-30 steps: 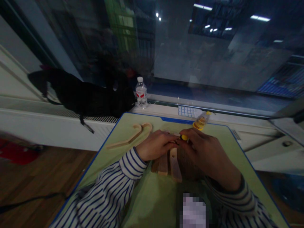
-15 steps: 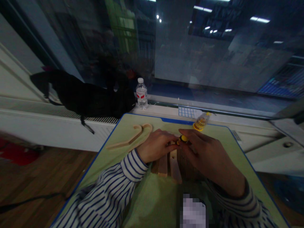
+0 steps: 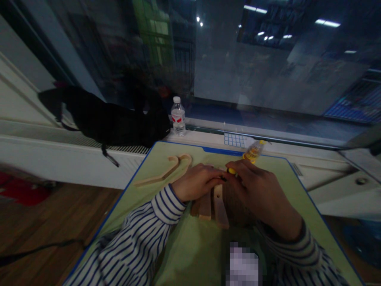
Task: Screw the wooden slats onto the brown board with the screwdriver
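Strips of pale wood (image 3: 220, 212), two of them, lie side by side around the middle of the table (image 3: 184, 254), their lower ends spread slightly toward the near edge; the right one has a round hole. A darker brown wooden piece (image 3: 235, 204) shows beside them, partly covered by the hands. The right hand (image 3: 258, 190) pinches a small yellow-and-black item (image 3: 231, 171) between thumb and fingers, just above the strips' far ends. The left hand (image 3: 198, 182) comes in from the left edge and rests over those ends, thumb and fingers drawn together next to the item; whether they grip anything cannot be told. Near the far left corner lie two hook-ended wooden pieces (image 3: 171, 170). A yellow-capped bottle (image 3: 253, 153) stands at the far edge, toward the far right corner. Beyond that edge, a water bottle (image 3: 178, 119) stands on the sill (image 3: 205, 138) beside a black bag (image 3: 116, 124).
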`<state>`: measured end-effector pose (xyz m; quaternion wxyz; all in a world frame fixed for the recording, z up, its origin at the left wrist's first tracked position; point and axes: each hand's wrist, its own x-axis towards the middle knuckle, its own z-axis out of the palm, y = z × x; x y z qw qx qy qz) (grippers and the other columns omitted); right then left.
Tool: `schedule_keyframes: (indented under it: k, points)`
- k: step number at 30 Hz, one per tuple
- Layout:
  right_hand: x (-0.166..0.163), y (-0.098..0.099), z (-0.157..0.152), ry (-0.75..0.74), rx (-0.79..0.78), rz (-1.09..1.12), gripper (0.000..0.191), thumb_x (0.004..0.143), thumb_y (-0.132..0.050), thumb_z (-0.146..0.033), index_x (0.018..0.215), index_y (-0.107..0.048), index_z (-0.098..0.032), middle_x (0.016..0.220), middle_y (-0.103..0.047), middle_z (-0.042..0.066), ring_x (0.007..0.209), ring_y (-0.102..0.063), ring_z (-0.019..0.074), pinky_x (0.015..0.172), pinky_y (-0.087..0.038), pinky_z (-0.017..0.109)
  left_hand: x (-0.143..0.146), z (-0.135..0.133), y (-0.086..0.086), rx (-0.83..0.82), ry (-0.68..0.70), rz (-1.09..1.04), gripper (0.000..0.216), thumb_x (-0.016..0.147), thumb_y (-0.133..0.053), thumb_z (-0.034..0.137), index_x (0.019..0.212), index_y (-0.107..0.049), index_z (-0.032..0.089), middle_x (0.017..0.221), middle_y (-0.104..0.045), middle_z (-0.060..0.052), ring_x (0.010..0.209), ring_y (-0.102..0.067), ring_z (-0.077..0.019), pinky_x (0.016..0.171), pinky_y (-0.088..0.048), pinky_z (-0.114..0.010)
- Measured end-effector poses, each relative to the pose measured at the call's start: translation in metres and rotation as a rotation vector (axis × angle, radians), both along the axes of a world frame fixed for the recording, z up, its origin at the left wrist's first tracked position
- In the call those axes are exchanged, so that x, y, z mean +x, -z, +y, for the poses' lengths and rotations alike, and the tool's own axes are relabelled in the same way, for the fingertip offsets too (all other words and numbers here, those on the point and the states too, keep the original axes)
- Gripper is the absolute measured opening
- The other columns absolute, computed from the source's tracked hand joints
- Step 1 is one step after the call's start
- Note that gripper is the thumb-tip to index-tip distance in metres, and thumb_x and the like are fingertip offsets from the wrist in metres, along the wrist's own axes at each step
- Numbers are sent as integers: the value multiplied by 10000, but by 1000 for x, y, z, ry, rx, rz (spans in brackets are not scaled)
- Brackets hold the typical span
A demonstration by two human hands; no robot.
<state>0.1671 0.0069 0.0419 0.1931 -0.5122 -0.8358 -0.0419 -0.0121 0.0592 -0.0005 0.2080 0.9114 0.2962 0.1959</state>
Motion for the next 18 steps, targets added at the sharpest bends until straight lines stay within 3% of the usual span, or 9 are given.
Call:
schedule_keyframes:
  k: [10, 18]
  points:
    - [0, 3, 2, 35, 34, -27, 210, 913, -447, -334, 1035, -568, -213, 958, -663, 43, 739, -662, 213, 604, -474, 325, 0, -2, -3, 37, -105, -4, 211, 864, -557, 347, 993, -644, 204, 885, -686, -21, 794, -617, -159, 710, -411, -259]
    - [4, -4, -5, -77, -18, 42, 299, 908, -439, -247, 1192, -516, -190, 1145, -640, 71, 957, -639, 222, 817, -507, 367, 1, -2, -3, 85, -92, 34, 173, 882, -535, 317, 942, -641, 194, 858, -682, -24, 809, -618, -162, 715, -393, -257]
